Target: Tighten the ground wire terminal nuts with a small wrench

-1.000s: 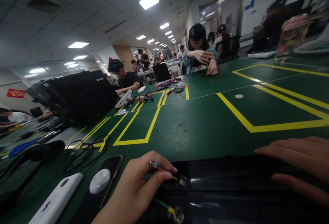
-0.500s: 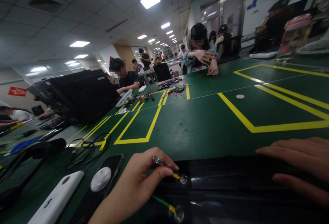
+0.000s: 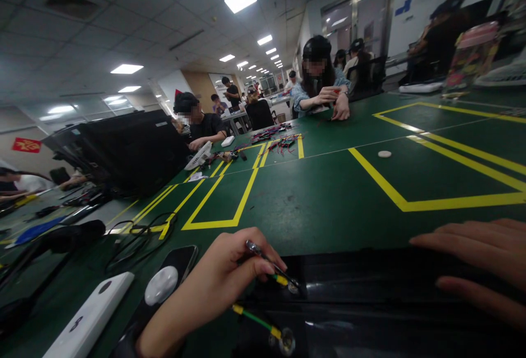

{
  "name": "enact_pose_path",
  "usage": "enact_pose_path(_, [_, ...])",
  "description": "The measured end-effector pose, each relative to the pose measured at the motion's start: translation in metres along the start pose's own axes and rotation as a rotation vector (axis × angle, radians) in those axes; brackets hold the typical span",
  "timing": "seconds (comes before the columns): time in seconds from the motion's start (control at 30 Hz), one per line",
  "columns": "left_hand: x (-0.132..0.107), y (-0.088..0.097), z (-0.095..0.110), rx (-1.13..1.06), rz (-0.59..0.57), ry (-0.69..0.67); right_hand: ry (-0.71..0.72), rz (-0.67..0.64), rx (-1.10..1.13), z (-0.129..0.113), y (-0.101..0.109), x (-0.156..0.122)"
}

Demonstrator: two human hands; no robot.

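Note:
My left hand [image 3: 209,287] pinches a slim metal hand tool [image 3: 269,262], whose tip reaches down to a small ring terminal [image 3: 292,288] on a yellow-and-green wire. That terminal sits on a glossy black casing [image 3: 370,287]. A second yellow-and-green wire [image 3: 257,319] lies lower on the casing and ends at a round metal terminal [image 3: 286,340]. My right hand [image 3: 468,265] rests on the casing's far edge at the right, its fingers slightly apart and holding nothing.
A phone [image 3: 172,267] with a white round object [image 3: 161,285] and a white box [image 3: 90,306] lie left of my left hand, beside a coiled black cable [image 3: 137,240]. Co-workers sit along the green, yellow-taped bench [image 3: 312,183], with bundles of coloured wires [image 3: 279,142] on it.
My left hand has shifted slightly up and left, and the tool now tilts down to the right. More of the lower yellow-and-green wire shows. The co-worker opposite has lowered their hands.

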State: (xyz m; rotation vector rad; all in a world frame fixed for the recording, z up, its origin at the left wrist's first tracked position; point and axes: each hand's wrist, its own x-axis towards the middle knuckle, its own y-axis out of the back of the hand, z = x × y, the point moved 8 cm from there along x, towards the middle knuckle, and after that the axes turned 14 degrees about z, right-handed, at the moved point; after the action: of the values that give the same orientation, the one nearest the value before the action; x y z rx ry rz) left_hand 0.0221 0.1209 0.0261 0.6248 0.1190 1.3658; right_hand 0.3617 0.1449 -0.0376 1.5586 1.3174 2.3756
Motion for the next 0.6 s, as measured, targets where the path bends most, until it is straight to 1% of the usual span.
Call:
enact_pose_path(0.17, [0.004, -0.004, 0.0, -0.05, -0.032, 0.024, -0.009, -0.026, 0.022, 0.005, -0.005, -0.008])
enact_pose_path(0.37, [0.006, -0.003, 0.009, -0.019, -0.031, -0.015, 0.009, 0.018, -0.002, 0.009, -0.007, -0.008])
enact_pose_path(0.43, [0.006, -0.002, 0.01, -0.006, -0.024, -0.031, 0.009, 0.007, 0.002, 0.009, -0.008, -0.01])
enact_pose_path(0.53, [0.004, 0.0, 0.01, 0.015, 0.015, -0.043, 0.014, 0.033, -0.008, 0.007, -0.006, -0.009])
enact_pose_path(0.57, [0.004, 0.002, 0.009, 0.019, 0.045, -0.039, 0.03, 0.095, -0.008, 0.005, 0.0, -0.007])
enact_pose_path(0.6, [0.002, 0.004, 0.008, 0.022, 0.082, -0.029, 0.025, 0.042, -0.011, 0.003, -0.003, -0.005])
